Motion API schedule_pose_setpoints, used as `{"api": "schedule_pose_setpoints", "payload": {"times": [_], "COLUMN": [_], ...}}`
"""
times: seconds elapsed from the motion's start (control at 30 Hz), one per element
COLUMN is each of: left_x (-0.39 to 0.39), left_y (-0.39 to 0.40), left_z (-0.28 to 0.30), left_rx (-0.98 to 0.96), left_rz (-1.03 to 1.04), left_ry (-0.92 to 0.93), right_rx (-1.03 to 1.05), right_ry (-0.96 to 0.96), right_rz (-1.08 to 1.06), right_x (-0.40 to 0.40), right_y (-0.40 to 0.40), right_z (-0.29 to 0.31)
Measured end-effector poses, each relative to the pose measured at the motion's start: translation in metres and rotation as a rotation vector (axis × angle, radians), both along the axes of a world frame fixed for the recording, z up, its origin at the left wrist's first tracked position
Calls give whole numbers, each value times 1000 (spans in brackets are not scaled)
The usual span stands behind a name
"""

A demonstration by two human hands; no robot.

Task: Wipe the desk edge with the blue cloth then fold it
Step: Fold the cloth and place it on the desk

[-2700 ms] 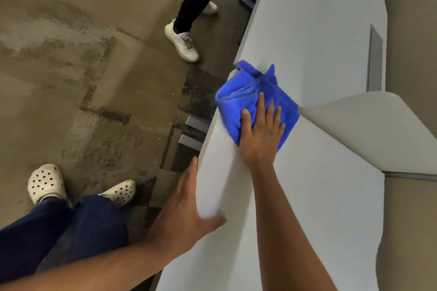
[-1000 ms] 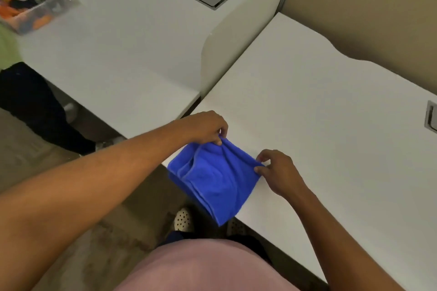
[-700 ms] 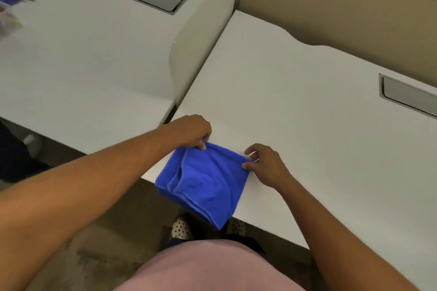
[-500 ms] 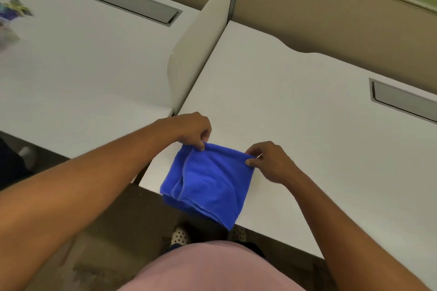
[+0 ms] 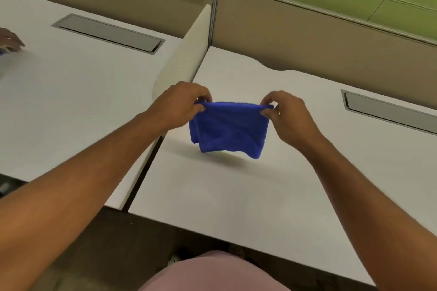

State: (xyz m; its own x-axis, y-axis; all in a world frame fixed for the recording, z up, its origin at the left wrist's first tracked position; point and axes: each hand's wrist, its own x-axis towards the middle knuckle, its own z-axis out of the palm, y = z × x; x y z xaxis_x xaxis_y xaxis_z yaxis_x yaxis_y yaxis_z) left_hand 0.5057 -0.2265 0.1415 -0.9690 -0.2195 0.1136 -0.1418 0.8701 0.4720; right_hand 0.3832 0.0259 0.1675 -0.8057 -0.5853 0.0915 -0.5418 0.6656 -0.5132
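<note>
The blue cloth (image 5: 228, 129) hangs in the air above the white desk (image 5: 236, 191), its lower edge just over the surface and casting a shadow. My left hand (image 5: 182, 104) pinches its upper left corner. My right hand (image 5: 285, 113) pinches its upper right corner. The cloth is stretched between both hands and looks doubled over, with loose folds at its bottom. The desk's front edge (image 5: 212, 236) runs below my arms, well away from the cloth.
A beige divider panel (image 5: 186, 54) stands left of the cloth, between this desk and the neighbouring desk (image 5: 71, 92). Grey cable slots (image 5: 108, 33) (image 5: 387, 111) are set into both desks. Another person's hand (image 5: 10, 40) rests at the far left. Partition walls rise behind.
Both hands have lifted the cloth off the desk's front edge and carried it further in over the desk, pulling its top edge taut. The view has tilted upward.
</note>
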Motion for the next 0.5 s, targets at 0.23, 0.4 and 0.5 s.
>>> {"api": "schedule_pose_setpoints", "payload": {"times": [0.23, 0.4, 0.5], "left_x": [-10, 21, 52], "left_y": [1, 19, 41], "left_z": [39, 0, -67], "left_rx": [-75, -218, -246], "left_rz": [-2, -101, -228], "left_ry": [432, 554, 396], "right_rx": [-306, -305, -197], "right_ry": [113, 248, 138], "right_rz": [-6, 103, 137], "right_x": [-18, 6, 35], "right_y": [1, 36, 66], "right_z": [31, -16, -75]}}
